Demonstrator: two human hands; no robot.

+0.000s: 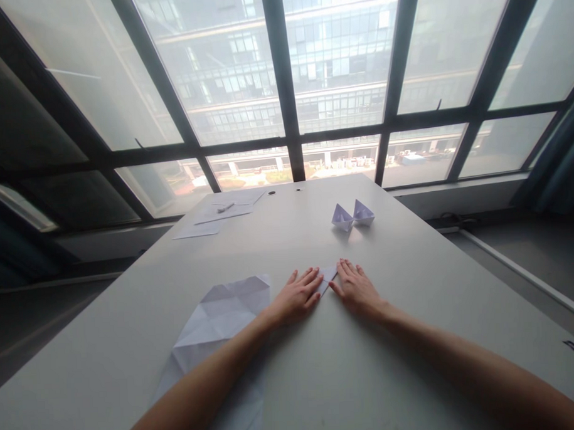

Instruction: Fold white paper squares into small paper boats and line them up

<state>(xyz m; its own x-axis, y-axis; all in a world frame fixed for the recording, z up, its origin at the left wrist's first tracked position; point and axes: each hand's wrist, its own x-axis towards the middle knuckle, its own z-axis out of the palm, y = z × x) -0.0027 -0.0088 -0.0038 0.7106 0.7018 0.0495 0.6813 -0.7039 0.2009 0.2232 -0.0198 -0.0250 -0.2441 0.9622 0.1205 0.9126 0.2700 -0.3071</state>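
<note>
Paper (pixel 328 274) lies partly under the left hand (pixel 299 295), right hand (pixel 357 290) at its edge, both flat, grasping nothing; crease-pressing, I'd say, next wanting even pressure.

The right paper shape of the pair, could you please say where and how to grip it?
Probably pinch the right paper shape by its right corner, from the right: that corner juts free, while the left paper shape crowds its left.
</note>
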